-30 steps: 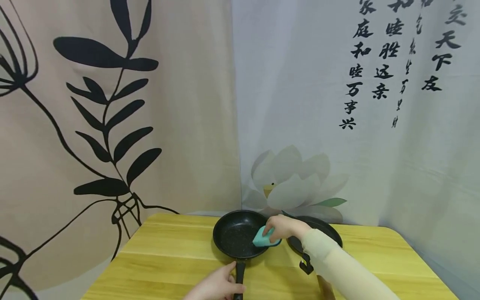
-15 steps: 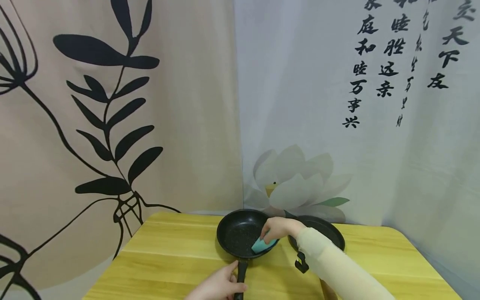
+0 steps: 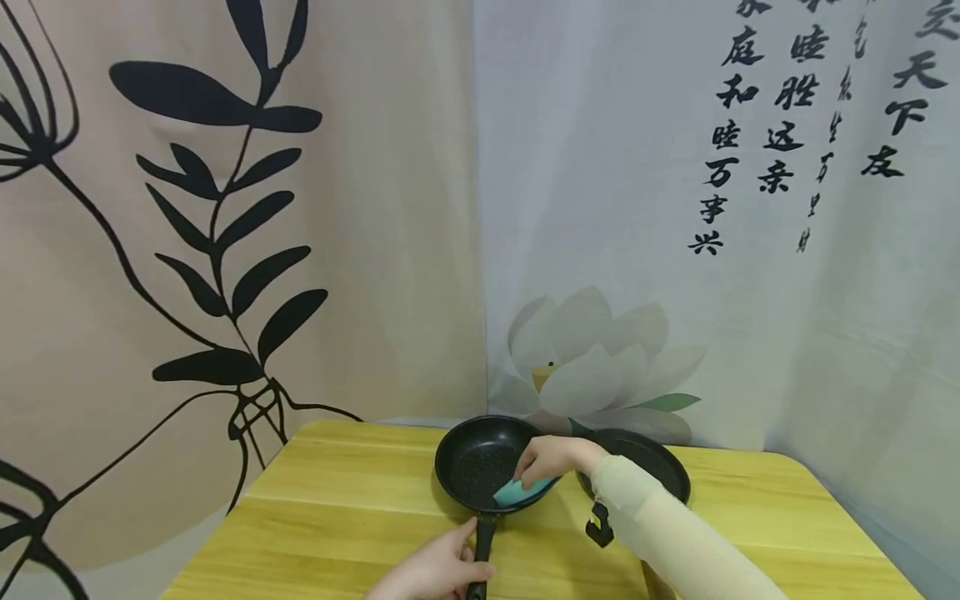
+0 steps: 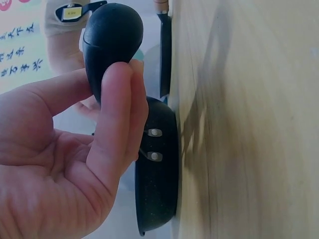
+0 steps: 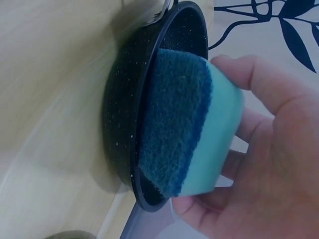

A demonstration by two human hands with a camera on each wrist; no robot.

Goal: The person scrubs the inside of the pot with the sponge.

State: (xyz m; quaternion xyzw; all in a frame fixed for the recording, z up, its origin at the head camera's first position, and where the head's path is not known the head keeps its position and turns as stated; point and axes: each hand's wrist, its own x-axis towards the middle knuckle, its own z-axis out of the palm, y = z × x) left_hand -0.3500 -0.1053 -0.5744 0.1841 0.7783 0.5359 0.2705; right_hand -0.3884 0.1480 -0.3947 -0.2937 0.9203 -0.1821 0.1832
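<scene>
A black speckled frying pan (image 3: 472,467) sits on the wooden table, its handle (image 4: 113,35) toward me. My left hand (image 3: 442,564) grips that handle, fingers and thumb curled round it in the left wrist view. My right hand (image 3: 557,458) holds a sponge (image 3: 517,493) at the right inner side of the pan. In the right wrist view the sponge (image 5: 219,134) shows a turquoise foam body and a dark blue scouring layer, which faces the pan wall. Thumb and fingers of the right hand (image 5: 269,144) hold it by its edges.
A second, flatter black pan (image 3: 645,457) lies at the right, partly behind the right sleeve (image 3: 675,525); its wooden handle (image 3: 657,579) points toward me. The yellowish wooden table (image 3: 337,492) ends at a printed curtain (image 3: 390,250).
The right hand has moved the sponge slightly left and down along the pan's inner side. The left hand keeps its hold on the handle. The head view has shifted a little.
</scene>
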